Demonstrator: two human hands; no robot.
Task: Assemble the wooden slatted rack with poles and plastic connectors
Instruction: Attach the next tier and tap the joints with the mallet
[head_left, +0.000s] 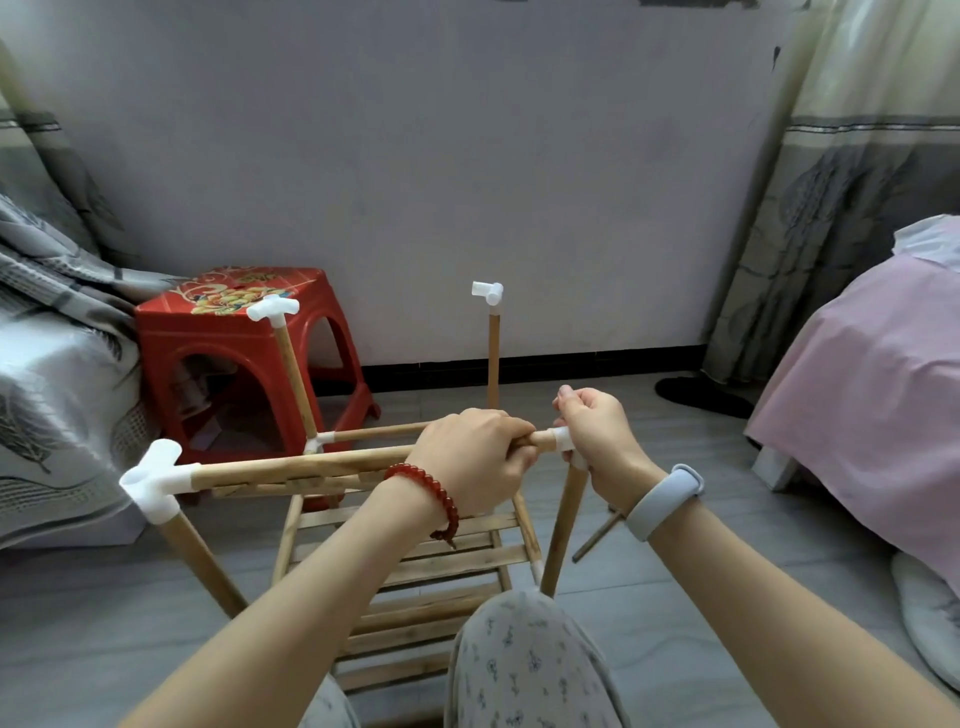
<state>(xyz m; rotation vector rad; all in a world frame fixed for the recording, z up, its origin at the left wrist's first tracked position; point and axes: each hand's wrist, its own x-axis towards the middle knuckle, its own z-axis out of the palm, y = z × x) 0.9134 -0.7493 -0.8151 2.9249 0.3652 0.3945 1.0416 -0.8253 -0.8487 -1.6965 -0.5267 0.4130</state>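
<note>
Two hands at one joint: left hand (475, 457) grips front rail (291, 467), right hand (597, 431) grips corner connector (563, 439); lower shelf (415, 561) built, upper tier unfinished.

Left hand (475, 460) around a horizontal pole (291, 467) — right hand (597, 434) on its white connector (563, 439).
</note>
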